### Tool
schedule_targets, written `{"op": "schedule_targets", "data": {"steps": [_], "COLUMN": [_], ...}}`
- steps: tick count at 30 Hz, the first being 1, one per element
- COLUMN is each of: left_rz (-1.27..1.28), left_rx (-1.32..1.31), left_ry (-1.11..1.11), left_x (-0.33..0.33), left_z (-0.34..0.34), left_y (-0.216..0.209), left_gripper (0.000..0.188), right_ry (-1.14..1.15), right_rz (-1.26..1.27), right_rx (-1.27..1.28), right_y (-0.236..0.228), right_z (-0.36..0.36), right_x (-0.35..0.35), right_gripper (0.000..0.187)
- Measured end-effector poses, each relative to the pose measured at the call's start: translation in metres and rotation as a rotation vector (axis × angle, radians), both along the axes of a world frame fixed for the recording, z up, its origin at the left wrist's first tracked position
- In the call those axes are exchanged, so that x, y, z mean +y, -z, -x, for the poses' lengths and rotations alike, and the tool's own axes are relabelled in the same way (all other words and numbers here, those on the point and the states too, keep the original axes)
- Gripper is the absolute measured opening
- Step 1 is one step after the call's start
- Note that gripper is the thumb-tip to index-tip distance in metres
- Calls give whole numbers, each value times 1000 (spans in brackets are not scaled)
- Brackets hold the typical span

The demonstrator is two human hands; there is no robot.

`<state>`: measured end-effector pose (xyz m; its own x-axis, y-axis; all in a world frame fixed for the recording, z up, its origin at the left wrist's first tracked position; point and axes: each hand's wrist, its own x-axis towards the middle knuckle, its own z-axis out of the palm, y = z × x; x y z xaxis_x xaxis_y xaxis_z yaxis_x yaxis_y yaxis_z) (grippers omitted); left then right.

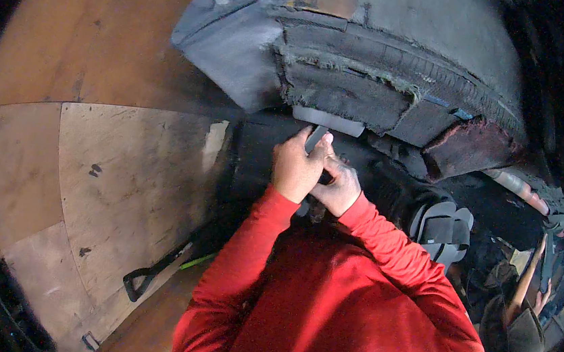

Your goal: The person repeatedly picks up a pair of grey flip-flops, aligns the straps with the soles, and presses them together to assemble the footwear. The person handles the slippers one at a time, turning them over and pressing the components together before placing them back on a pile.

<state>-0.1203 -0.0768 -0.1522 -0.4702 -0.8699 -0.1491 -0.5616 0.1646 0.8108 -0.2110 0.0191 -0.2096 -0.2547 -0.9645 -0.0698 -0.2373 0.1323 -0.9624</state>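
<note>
My left hand (pixel 294 166) and my right hand (pixel 340 184) meet in front of me, fingers closed round a small dark flat piece (pixel 315 137). Its upper end sticks out between the fingers; the rest is hidden, so its exact kind cannot be made out. Just beyond the fingertips, a pale grey strip (pixel 328 121) juts from under the edge of a worn, cloth-covered work surface (pixel 401 62). Both forearms are in red sleeves.
Brown wooden boards (pixel 131 189) cover the left side. A black handle (pixel 139 283) lies low at left. Grey slide sandals (pixel 445 231) are stacked at right. Beyond them another person's arms (pixel 526 281) hold a long dark piece. Ragged dark red cloth (pixel 471 150) hangs off the surface's edge.
</note>
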Motion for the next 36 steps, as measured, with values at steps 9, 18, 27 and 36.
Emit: {"op": "schedule_targets", "data": {"steps": [9,18,27,36], "left_rz": [14,-79,-147,-29], "left_rx": [228,52,440,191], "left_ry": [-69,-57,-105,-66], "left_x": [23,2,31,10], "left_z": [-27,8,-27,-8], "left_y": [-7,5,-3,-2], "left_gripper": [40,36,38,33], "right_ry": [-78,-82,-67,-51], "right_rz": [125,-33,163,144], "right_rx": [184,56,456,226], "right_y": [-16,-24,-12,-8], "right_z": [-11,14,-10,-4], "right_x": [15,0,21,11], "right_gripper": [68,53,70,65]}}
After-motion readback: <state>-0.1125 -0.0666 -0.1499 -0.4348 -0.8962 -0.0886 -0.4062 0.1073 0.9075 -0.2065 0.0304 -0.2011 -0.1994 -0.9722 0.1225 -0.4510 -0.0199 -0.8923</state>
